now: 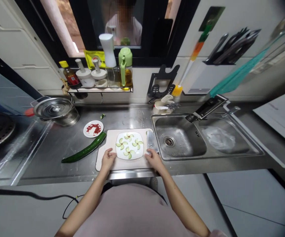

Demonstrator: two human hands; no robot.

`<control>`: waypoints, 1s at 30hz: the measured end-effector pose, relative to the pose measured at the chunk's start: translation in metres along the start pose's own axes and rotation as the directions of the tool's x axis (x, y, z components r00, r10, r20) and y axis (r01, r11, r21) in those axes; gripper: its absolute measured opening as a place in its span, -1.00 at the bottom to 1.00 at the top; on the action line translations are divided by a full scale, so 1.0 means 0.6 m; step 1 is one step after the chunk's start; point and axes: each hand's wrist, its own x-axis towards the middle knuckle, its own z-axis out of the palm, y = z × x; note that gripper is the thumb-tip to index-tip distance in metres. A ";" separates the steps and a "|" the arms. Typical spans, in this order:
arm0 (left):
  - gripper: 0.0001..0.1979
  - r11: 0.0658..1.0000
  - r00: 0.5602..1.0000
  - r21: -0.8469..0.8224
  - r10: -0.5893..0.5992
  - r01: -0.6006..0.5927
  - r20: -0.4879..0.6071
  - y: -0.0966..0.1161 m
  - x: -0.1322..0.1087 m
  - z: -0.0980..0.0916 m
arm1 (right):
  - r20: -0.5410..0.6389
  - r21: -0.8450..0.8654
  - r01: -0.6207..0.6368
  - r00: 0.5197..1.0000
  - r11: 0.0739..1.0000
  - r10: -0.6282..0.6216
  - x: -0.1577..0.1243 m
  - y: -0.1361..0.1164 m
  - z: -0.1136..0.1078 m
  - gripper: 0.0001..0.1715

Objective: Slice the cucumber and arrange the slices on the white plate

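A white square plate (129, 148) with rounded corners lies flat on a pale cutting board (105, 148). On it, thin green-edged slices (129, 152) are fanned into several pinwheels with small red centres. At the plate's lower left edge is my left hand (108, 159), fingers apart and fingertips close against the rim. My right hand (155, 160) mirrors it at the lower right edge, thumb and fingers apart; whether it touches the rim I cannot tell. A knife with a broad blade (152, 141) rests on the board's right side, just beyond my right hand.
Left of the board lie a long green cucumber (84, 152) and a small white dish (86, 132) of red bits. A lidded pot (67, 116) stands farther left. The double sink (181, 144) adjoins the board's right. Bottles line a wall rack (112, 88).
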 end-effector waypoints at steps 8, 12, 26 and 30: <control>-0.47 0.997 0.991 0.000 -0.071 0.071 0.112 -0.008 0.003 0.018 | 0.028 -0.070 -0.114 0.993 0.991 0.117 0.010 -0.035 0.042 -0.50; -0.58 0.994 0.995 0.104 -0.031 0.021 0.090 -0.004 0.010 0.022 | 0.030 0.026 -0.186 0.982 0.982 0.185 0.024 -0.036 0.054 -0.58; -0.53 0.974 0.993 -0.219 0.076 -0.055 0.090 0.044 -0.042 0.004 | 0.049 0.357 -0.148 0.989 0.922 0.139 0.013 -0.058 0.021 -0.70; -0.47 0.970 0.993 -0.237 0.080 -0.057 0.092 0.077 -0.079 -0.022 | 0.052 0.463 -0.056 0.998 0.884 0.036 -0.025 -0.083 -0.014 -0.68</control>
